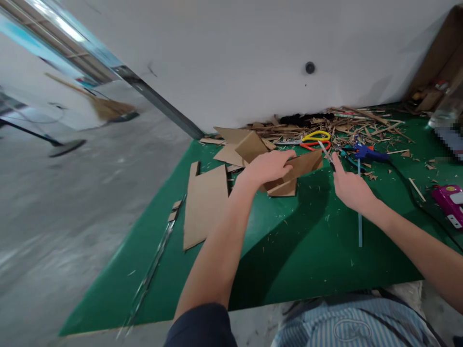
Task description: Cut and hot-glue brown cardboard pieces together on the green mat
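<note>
My left hand (269,166) is closed on a folded cardboard piece (307,165) and holds it above the green table (289,260). Part of the cardboard lies hidden behind my fingers. In my right hand (352,188) is a craft knife (323,148), its blade pointing up and left beside the cardboard's right end. I cannot tell whether the blade touches it. Just behind lie scissors (315,140) with yellow and orange handles. A blue glue gun (371,153) rests to the right of the knife, near teal-handled pliers (350,160).
A flat cardboard sheet (206,205) lies left of my left forearm, with clear thin sticks (155,262) near the table's left edge. Cardboard scraps (361,123) pile along the wall. A single clear stick (360,226) and a magenta box (448,205) are at right.
</note>
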Motion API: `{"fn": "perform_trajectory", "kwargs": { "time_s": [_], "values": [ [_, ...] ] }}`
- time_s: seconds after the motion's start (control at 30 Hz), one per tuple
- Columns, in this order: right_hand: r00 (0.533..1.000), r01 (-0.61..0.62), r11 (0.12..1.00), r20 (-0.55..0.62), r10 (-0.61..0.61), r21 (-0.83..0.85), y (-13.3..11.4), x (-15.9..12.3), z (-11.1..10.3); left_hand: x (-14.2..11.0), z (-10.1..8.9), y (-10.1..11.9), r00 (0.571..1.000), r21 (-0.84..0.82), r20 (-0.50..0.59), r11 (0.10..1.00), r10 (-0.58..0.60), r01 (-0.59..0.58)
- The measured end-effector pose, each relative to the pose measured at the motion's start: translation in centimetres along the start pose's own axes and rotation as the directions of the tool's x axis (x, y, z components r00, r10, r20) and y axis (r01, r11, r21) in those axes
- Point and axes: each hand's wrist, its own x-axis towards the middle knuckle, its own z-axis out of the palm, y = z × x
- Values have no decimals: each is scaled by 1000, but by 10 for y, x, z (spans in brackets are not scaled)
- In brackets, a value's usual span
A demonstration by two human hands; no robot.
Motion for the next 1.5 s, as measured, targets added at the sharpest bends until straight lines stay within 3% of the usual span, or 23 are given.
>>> {"fn": "perform_trajectory", "kwargs": {
  "time_s": [0.1,0.2,0.47,0.67,0.83,1.5],
  "values": [
    [997,49,986,63,-39,-162,-10,-3,5,3,5,9,1000,-36,13,999,-25,25],
    [998,51,973,57,-39,-223,-10,-1,9,5,11,17,999,-53,16,997,-51,52],
    [998,45,971,58,-32,-233,-11,4,9,16,26,25,995,-17,-77,998,-69,68],
    [997,42,967,69,-26,-250,-13,4,5,21,21,40,997,68,-70,998,24,-19],
    [993,42,967,117,-13,-252,-14,6,0,32,30,53,980,121,-198,991,-26,51],
    [995,37,949,96,-7,-314,-11,18,-3,33,40,52,965,126,-260,992,2,32]
  ]
}}
